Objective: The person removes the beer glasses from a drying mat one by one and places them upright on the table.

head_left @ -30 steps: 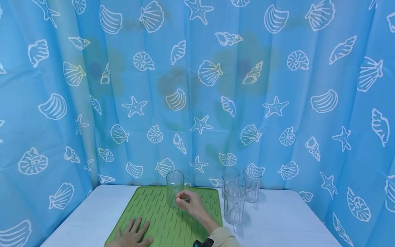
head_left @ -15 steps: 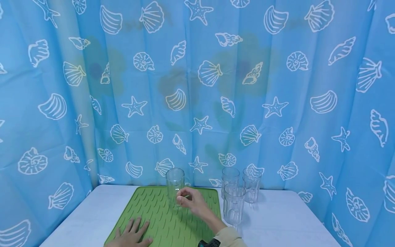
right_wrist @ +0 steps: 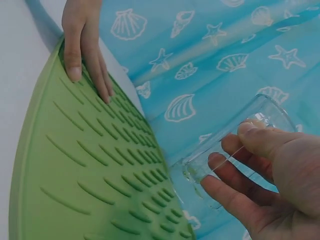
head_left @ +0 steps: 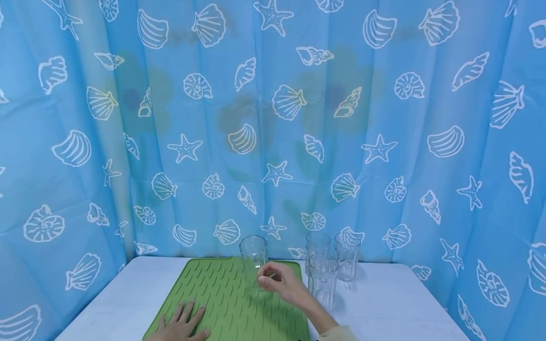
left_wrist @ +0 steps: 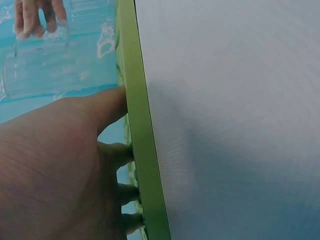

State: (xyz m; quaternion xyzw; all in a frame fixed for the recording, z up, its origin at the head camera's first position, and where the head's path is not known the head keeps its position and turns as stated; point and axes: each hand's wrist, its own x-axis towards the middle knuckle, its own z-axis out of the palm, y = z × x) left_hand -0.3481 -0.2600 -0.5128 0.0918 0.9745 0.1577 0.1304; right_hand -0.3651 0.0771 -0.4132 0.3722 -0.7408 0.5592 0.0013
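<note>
A clear drinking glass (head_left: 252, 251) is in my right hand (head_left: 285, 283), whose thumb and fingers grip its side above the right part of a green ridged mat (head_left: 213, 284). The right wrist view shows the glass (right_wrist: 240, 132) tilted in that frame, with the fingers curled round its lower part. It appears raised off the mat, though its base is hard to make out. My left hand (head_left: 179, 326) rests flat on the mat's near left part, fingers spread. In the left wrist view the left hand's (left_wrist: 65, 155) fingertips touch the mat beside its thick edge (left_wrist: 142, 135).
Three more clear glasses stand close together on the white table right of the mat: a back left one (head_left: 317, 244), a back right one (head_left: 347, 255) and a front one (head_left: 323, 282). A blue shell-patterned curtain (head_left: 273, 142) hangs behind the table (head_left: 384, 303).
My right hand has carried the glass a little to the right over the mat, after a slight rise. The left hand and the three other glasses stay where they were.
</note>
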